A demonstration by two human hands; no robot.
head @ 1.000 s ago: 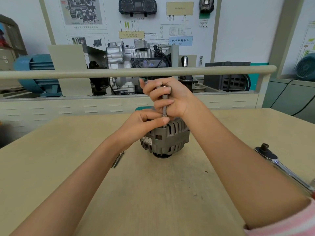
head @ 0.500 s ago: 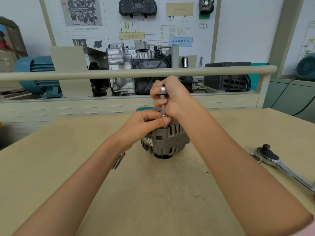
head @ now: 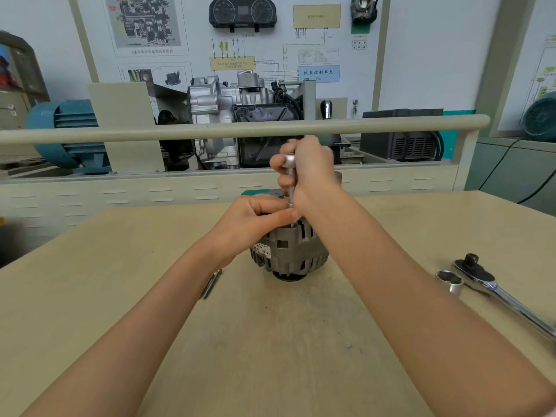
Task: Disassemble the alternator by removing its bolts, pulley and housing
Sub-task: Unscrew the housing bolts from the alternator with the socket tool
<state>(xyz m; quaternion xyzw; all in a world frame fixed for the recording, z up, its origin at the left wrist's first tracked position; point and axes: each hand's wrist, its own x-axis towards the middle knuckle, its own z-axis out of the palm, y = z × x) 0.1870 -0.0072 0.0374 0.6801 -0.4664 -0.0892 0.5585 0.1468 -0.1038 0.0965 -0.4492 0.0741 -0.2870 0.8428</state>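
- Alternator: grey cast-metal body with slotted vents round its side, stood on end near the middle of the table, a dark round part seen underneath against the tabletop. A small label is seen on its left flank.
- Top face largely hidden; little of it can be made out.
- Thin metal driver: held upright above the alternator, its lower tip set down at the top rim, a wider silver cap at its upper end.

A beige rail fronts a wall display board behind the workbench.
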